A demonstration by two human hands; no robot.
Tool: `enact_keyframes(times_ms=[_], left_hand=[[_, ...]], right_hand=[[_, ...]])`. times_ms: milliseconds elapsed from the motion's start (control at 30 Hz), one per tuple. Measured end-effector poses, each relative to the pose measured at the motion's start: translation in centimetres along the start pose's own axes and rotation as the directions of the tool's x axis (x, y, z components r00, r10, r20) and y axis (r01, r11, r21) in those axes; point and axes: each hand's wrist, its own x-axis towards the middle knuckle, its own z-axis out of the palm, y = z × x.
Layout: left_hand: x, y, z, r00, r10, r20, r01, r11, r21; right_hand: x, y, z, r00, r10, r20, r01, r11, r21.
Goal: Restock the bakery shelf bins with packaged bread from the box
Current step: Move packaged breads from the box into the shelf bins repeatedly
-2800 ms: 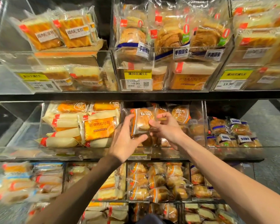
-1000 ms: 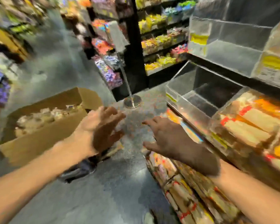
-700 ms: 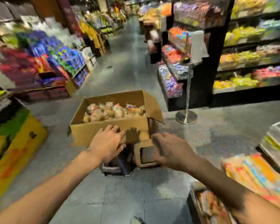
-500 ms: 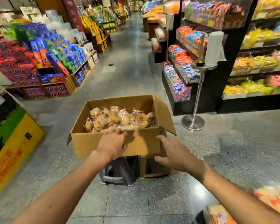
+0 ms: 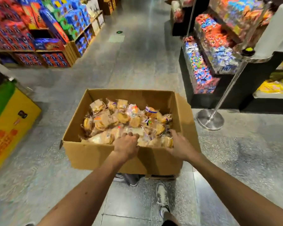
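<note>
Box (image 5: 96,155) of bread packets (image 5: 121,118), left hand (image 5: 127,145) curled on some, right hand (image 5: 178,145) spread

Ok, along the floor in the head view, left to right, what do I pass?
Yellow-and-green display box → cardboard box holding packaged bread → chrome stand base.
</note>
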Motion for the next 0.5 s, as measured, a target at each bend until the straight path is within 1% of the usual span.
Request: enact_keyframes(times_ms=[67, 133, 233, 267, 333, 400, 500], left_hand=[[3.4, -0.5, 0.9, 0.999, -0.030, 0.036, 0.032, 0.997, -0.071], [6.8, -0.8, 2.3, 0.991, -0.075, 0.109, 0.096, 0.974, -0.203], [11.5, -1.1, 4.5, 0.951, -0.146, 0.274, 0.240, 0.904, -0.353], [13.0, -1.0, 5.5, 0.932, -0.165, 0.323, 0.289, 0.875, -0.388], [15.7, -0.6, 7.1, 0.888, -0.182, 0.422, 0.375, 0.819, -0.435], [17.9, -0.1, 8.8, 0.854, -0.182, 0.487, 0.422, 0.789, -0.446], [20.0, 0.9, 11.1, 0.804, -0.143, 0.578, 0.444, 0.790, -0.422]], right_hand=[[5.4, 0.6, 0.3, 0.998, 0.008, 0.060, -0.006, 0.999, -0.034], [10.5, 1.4, 1.0, 0.992, 0.020, 0.125, -0.010, 0.996, -0.085], [16.8, 2.6, 2.5, 0.976, 0.041, 0.214, -0.013, 0.991, -0.131], [18.7, 2.9, 2.9, 0.971, 0.031, 0.235, 0.008, 0.987, -0.160], [22.1, 3.4, 3.6, 0.970, -0.050, 0.237, 0.115, 0.956, -0.269], [25.1, 3.7, 3.8, 0.954, -0.186, 0.235, 0.270, 0.874, -0.404], [28.4, 4.2, 4.9, 0.897, -0.290, 0.334, 0.430, 0.748, -0.506]])
